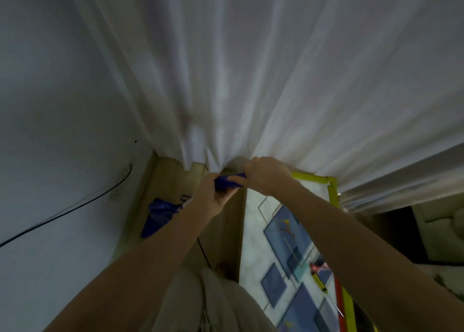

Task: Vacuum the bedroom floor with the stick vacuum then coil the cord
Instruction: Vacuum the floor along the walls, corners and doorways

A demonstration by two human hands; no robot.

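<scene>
Head view, looking steeply down into a room corner: both arms reach forward and the two hands meet just below centre of the picture, against the hem of a white curtain (251,68) that fills everything from 10 to 2 o'clock. The left hand (213,193) curls its fingers round the near end of a dark blue handle (229,181), and the right hand (266,176) wraps over the far end, so both grip the same blue part. It is probably the top of the stick vacuum, though the shaft is hidden behind the arms. At 8 o'clock from the hands a blue body (158,216) rests on the pale wood floor (170,173) by the wall. A black cord (75,208) runs along the white wall (50,93) toward 9 o'clock, and another stretch drops to the floor between the arms. At 5 o'clock lies a patterned mat (286,256) with a yellow border.

By my judgement the vacuuming stage is still in hand, here in the corner beside the curtain; the cord is uncoiled. The next move calls for keeping the curtain hem and loose cord clear of the machine.
</scene>
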